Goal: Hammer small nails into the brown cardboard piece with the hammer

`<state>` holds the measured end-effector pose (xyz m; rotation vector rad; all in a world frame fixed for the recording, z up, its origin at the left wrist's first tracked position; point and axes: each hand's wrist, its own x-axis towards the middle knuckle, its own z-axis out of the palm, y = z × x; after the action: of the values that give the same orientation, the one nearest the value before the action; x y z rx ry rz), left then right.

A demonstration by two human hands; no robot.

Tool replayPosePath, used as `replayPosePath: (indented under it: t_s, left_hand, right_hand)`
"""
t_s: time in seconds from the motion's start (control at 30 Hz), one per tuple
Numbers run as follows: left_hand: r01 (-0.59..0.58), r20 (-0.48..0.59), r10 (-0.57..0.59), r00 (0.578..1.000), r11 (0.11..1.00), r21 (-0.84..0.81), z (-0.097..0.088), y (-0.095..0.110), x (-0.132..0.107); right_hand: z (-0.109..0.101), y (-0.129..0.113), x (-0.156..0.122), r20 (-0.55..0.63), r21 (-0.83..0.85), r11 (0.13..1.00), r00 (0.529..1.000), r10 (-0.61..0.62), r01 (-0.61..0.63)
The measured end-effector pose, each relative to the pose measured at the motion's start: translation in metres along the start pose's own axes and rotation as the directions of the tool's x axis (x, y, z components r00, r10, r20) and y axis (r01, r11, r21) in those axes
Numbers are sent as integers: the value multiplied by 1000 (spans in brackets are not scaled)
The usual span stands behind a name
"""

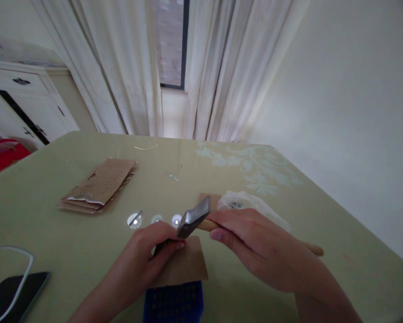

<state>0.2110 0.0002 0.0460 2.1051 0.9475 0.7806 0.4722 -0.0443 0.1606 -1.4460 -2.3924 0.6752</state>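
In my right hand (255, 242) is a hammer (194, 217) with a steel head and a wooden handle, whose end sticks out past my wrist. My left hand (154, 255) pinches its thumb and forefinger together over a brown cardboard piece (191, 264). What sits between those fingertips is mostly hidden; a bit of dark shows there. The hammer head is right at the left fingertips, and I cannot tell whether it touches. Beneath the cardboard is a blue block (174, 303) with rows of small holes, cut off by the bottom edge.
A stack of perforated cardboard sheets (102, 184) lies at the left. Small pale discs (176, 220) sit behind my left hand, one bearing a thin metal pin (136, 218). A clear plastic bag (251, 204) lies behind my right hand. A dark device (19, 296) has a white cable (23, 282).
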Motion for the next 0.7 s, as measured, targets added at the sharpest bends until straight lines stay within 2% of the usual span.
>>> replayPosePath:
  t_s: [0.1, 0.27, 0.47, 0.6, 0.7]
  left_hand:
    - [-7, -6, 7, 1000, 1000, 3, 0, 0, 0]
    - [-12, 1, 12, 1000, 1000, 6, 1, -2, 0]
    - [-40, -11, 40, 999, 999, -7, 1, -1, 0]
    - [-42, 3, 42, 999, 999, -22, 0, -2, -1]
    - [-32, 18, 32, 999, 999, -11, 0, -2, -2]
  right_hand:
    - [1, 0, 0, 21, -32, 999, 1000, 0, 1]
    - [0, 1, -1, -32, -36, 999, 999, -32, 31]
    - [2, 1, 0, 27, -67, 998, 999, -18, 20]
    - [2, 3, -1, -30, -63, 998, 999, -29, 27]
    - [1, 2, -2, -9, -77, 996, 999, -34, 34]
